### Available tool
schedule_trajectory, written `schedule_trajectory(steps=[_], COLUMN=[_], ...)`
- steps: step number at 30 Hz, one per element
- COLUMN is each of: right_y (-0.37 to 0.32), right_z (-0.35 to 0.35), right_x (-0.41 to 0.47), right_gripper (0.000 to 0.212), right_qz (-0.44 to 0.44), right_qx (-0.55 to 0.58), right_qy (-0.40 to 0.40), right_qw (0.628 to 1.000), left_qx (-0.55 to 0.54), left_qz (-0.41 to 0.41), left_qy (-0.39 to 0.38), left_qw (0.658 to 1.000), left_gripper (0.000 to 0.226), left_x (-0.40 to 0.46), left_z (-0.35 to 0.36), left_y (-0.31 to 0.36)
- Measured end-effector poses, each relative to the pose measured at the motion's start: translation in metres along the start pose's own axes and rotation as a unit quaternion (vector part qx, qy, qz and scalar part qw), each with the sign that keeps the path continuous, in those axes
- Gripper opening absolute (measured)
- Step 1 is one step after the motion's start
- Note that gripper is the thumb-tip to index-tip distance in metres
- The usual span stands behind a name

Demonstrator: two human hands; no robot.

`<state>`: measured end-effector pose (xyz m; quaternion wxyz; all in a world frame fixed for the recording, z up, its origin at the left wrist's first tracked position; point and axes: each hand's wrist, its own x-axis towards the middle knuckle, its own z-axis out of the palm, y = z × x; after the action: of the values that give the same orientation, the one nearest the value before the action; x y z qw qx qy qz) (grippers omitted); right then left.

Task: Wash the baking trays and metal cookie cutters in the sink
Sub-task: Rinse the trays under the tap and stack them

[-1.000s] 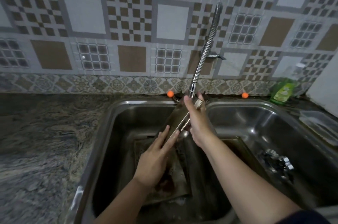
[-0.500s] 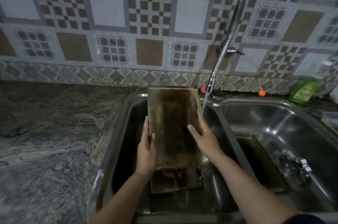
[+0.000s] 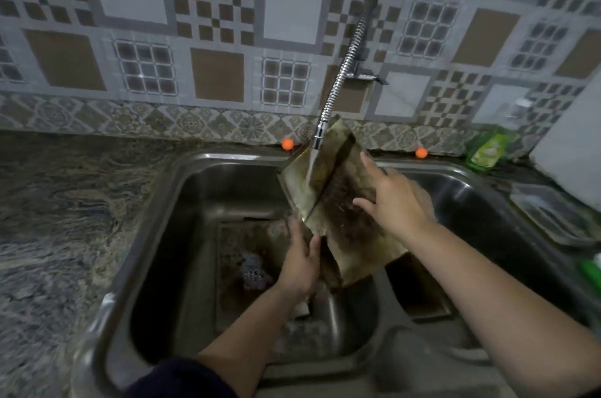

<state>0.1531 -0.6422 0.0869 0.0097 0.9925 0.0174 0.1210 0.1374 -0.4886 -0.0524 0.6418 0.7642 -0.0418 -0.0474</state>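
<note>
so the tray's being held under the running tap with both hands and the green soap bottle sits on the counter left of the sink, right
Not quite: the head view shows the green soap bottle on the counter right of the sink, by the wall. The rest holds: left hand and right hand hold the tray under the running tap.

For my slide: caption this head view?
Both hands hold a stained baking tray under the running tap.
</note>
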Motion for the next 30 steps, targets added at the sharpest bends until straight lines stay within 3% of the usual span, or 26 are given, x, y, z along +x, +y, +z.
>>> schedule_trajectory(steps=[3,6,9,12,15,20,23,30], right_y=[0.033,0.072,0.111,0.148,0.177,0.212,0.222,0.24], right_z=[-0.017,-0.023,-0.018,-0.004,0.023,0.091,0.13,0.193], right_x=[-0.002,-0.002,-0.003,-0.007,-0.013,-0.028,-0.035,-0.037], right_gripper=[0.078,0.077,0.078,0.078,0.078,0.081,0.083,0.086], right_qz=[-0.032,-0.021,0.007,0.041,0.065,0.112,0.138,0.187], right_qx=[-0.047,-0.054,-0.04,-0.037,-0.011,0.082,0.164,0.23], right_qy=[0.047,0.071,0.061,0.009,-0.048,-0.117,-0.156,-0.204], right_qw=[0.997,0.996,0.997,0.998,0.997,0.983,0.964,0.933], left_qx=[0.033,0.143,0.292,0.418,0.502,0.547,0.546,0.538], left_qz=[0.017,0.044,0.033,0.009,-0.003,-0.011,-0.021,-0.025], left_qy=[-0.022,-0.045,-0.04,-0.101,-0.101,-0.066,-0.046,-0.029], left_qw=[0.999,0.988,0.955,0.903,0.859,0.834,0.836,0.842], left_gripper=[0.07,0.059,0.06,0.066,0.072,0.078,0.08,0.079], left_x=[0.008,0.014,0.019,0.019,0.02,0.016,0.016,0.02], left_z=[0.029,0.06,0.087,0.11,0.124,0.132,0.135,0.137], left_y=[0.008,0.021,0.029,0.032,0.028,0.026,0.025,0.022])
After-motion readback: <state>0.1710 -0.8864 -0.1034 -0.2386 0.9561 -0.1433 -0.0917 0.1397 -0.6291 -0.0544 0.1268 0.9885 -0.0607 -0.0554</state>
